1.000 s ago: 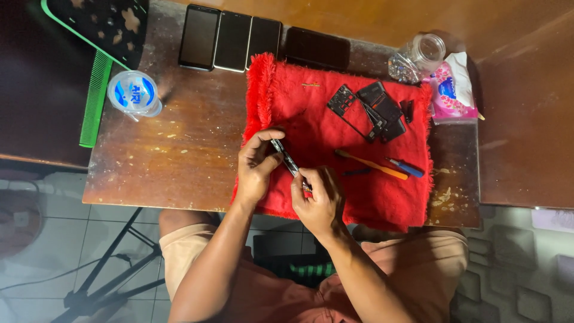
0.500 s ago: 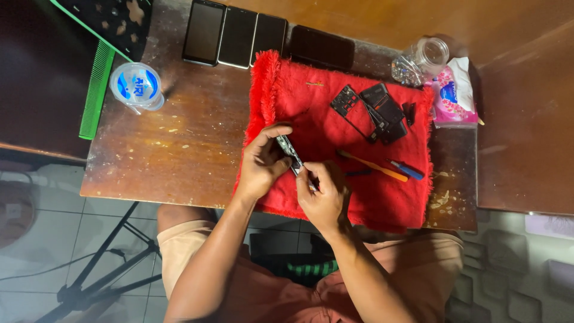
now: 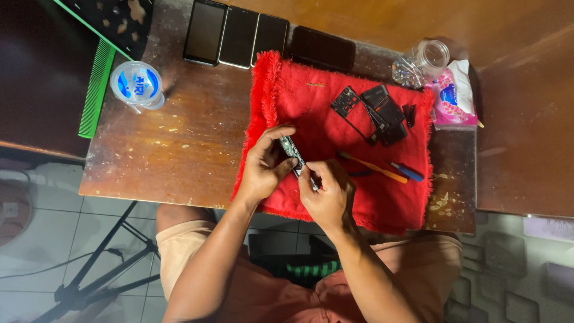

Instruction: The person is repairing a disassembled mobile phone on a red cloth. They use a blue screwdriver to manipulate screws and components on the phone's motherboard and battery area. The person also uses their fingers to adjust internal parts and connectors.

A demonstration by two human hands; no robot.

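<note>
My left hand (image 3: 265,162) and my right hand (image 3: 327,192) both grip a narrow circuit board (image 3: 292,152) just above a red fringed cloth (image 3: 335,119) on a worn wooden table (image 3: 179,143). The left fingers wrap the board's upper end; the right fingertips pinch its lower end. Right of my hands lie an orange-handled tool (image 3: 373,167) and a blue-handled tool (image 3: 408,172). Black phone parts (image 3: 373,110) lie on the cloth further back.
Several dark phones (image 3: 239,36) lie in a row along the table's far edge. A sealed plastic water cup (image 3: 137,85) and a green comb (image 3: 98,87) are at the left. A clear jar (image 3: 422,60) and a pink tissue pack (image 3: 454,98) sit at the right.
Both hands stay on the board with only slight finger shifts; the view has drifted a little.
</note>
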